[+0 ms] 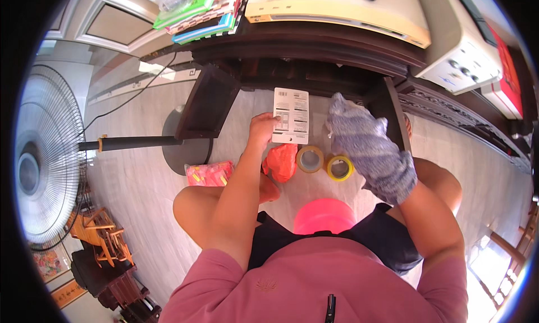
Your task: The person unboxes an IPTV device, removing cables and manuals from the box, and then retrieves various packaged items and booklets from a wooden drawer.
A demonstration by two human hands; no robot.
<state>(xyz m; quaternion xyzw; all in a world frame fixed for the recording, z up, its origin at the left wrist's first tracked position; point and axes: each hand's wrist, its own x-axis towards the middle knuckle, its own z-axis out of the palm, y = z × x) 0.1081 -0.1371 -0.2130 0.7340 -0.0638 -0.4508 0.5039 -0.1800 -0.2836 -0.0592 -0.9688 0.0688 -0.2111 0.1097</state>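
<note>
My left hand [263,129] grips the left edge of a white printed card [291,116], its thumb on the front. A striped grey-blue cloth [362,142] covers my right hand [396,171], so its fingers are hidden. On the floor below the card lie a red plastic bag [281,162], a tan roll of tape [310,159] and a yellow-rimmed roll of tape [340,168]. The cloth hangs just above and to the right of the yellow roll.
A dark wooden cabinet [303,41] stands ahead, its left door [208,102] and right door [389,110] open. A standing fan [50,154] is at left, its pole reaching a round base. A pink packet [209,174] lies by my left knee; a pink stool [325,217] is under me.
</note>
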